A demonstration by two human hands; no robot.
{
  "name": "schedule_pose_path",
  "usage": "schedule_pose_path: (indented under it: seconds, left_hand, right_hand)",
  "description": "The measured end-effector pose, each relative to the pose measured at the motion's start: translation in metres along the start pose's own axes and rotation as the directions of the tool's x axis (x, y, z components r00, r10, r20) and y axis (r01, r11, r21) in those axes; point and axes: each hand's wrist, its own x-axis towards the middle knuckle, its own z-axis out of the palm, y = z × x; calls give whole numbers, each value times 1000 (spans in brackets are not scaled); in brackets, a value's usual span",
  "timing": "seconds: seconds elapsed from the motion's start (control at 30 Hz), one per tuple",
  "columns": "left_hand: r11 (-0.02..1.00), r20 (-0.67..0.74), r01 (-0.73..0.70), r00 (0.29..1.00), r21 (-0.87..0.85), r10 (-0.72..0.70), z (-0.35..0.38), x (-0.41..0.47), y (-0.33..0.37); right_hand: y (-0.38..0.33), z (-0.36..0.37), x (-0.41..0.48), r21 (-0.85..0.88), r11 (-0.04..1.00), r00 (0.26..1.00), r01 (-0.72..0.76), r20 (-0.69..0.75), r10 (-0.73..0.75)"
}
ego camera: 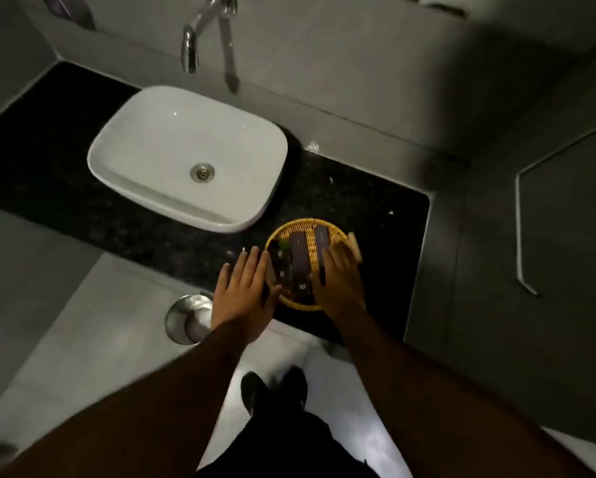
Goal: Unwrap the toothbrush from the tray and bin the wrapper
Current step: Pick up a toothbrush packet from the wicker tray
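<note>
A round yellow wicker tray sits on the black counter, right of the sink. Long dark purple packets lie in it: one in the middle and one further right. A small dark bottle with a green cap lies at the tray's left. My left hand hovers flat at the tray's left edge, fingers spread, holding nothing. My right hand rests over the tray's right side, fingers on the right packet; whether it grips the packet is unclear. A steel bin stands on the floor below the counter.
A white basin with a wall tap above it fills the counter's left. A tan block lies against the tray's right rim. A chrome rail runs along the right wall. My shoes stand on the grey tiled floor.
</note>
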Motion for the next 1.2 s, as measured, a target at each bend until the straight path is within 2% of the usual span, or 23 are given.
schedule_pose_path:
  seconds: [0.17, 0.27, 0.33, 0.4, 0.53, 0.6, 0.67, 0.73, 0.77, 0.87, 0.93, 0.97, 1.03, 1.1, 1.2]
  left_hand:
    - [1000, 29, 12, 1000, -1, -12, 20, -12, -6]
    - [995, 43, 79, 996, -64, -76, 25, -13, -5]
    - [967, 59, 185, 982, -178, -177, 25, -11, -2]
    - [935, 77, 242, 970, -258, -230, 22, -10, 0]
    - [913, 78, 264, 965, -310, -252, 12, -2, -2]
    - [890, 66, 274, 961, -365, -268, 6, 5, -1]
    - [827, 83, 300, 951, -475, -298, -4, 14, 5]
    - [712, 149, 353, 931, -606, -334, -14, 23, 11]
    - [621, 207, 386, 916, -682, -343, -21, 27, 14]
    - [258, 347, 431, 884, -865, -314, -42, 42, 22]
    - [100, 378, 419, 881, -902, -284, -51, 50, 22]
    - [78, 378, 410, 887, -909, -265, -53, 53, 20]
    - [132, 355, 394, 901, -909, -248, -56, 57, 16]
    - [177, 357, 398, 907, -900, -224, -60, 51, 15]
    - [130, 414, 441, 890, -888, -189, -71, 40, 15]
  right_hand:
    - [0, 22, 3, 216, 952, 976, -218, 63, 210]
    - [-4, 36, 6, 240, 920, 951, -310, 94, 296]
    - [-5, 42, 11, 187, 928, 946, -322, 97, 309]
    - [-5, 46, 15, 223, 920, 947, -321, 88, 309]
    - [-6, 40, 23, 502, 796, 923, -339, 14, 384]
    - [-5, 32, 16, 579, 742, 909, -338, -5, 418]
    - [-1, 26, 5, 636, 712, 921, -297, -6, 390]
    - [4, 21, -11, 636, 735, 942, -237, -34, 334]
    - [5, 19, -20, 618, 758, 951, -207, -56, 305]
    - [7, 13, -46, 639, 766, 981, -74, -92, 171]
    - [7, 10, -61, 622, 781, 990, 44, -132, 50]
    - [7, 9, -66, 586, 805, 988, 97, -152, -8]
    - [6, 6, -73, 523, 836, 982, 168, -165, -94]
    - [4, 2, -78, 496, 849, 980, 182, -166, -113]
    - [1, -3, -79, 464, 866, 978, 186, -173, -117]
